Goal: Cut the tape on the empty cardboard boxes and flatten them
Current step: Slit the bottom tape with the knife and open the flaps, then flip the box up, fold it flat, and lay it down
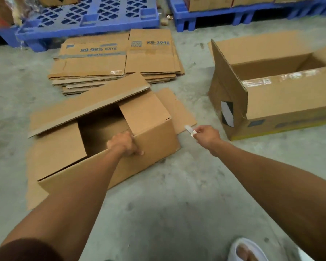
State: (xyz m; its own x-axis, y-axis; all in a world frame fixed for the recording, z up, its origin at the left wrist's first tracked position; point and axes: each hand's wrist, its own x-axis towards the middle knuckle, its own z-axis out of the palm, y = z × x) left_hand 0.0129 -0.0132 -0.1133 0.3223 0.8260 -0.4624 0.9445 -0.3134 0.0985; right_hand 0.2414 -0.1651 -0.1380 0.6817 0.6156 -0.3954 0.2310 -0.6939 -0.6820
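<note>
An open brown cardboard box [151, 140] lies on the concrete floor in front of me, its flaps spread outward. My left hand [123, 144] grips the near top edge of this box, fingers curled over the rim. My right hand [207, 136] hovers just right of the box and holds a small white cutter [189, 129], blade end pointing up and left. A second, larger open box [282, 102] stands to the right, with shiny tape on its front flap.
A stack of flattened cardboard boxes [119, 61] lies on the floor behind the near box. Blue plastic pallets [90, 17] line the back, some with cartons on them. My foot in a white sandal [247, 251] shows at the bottom right.
</note>
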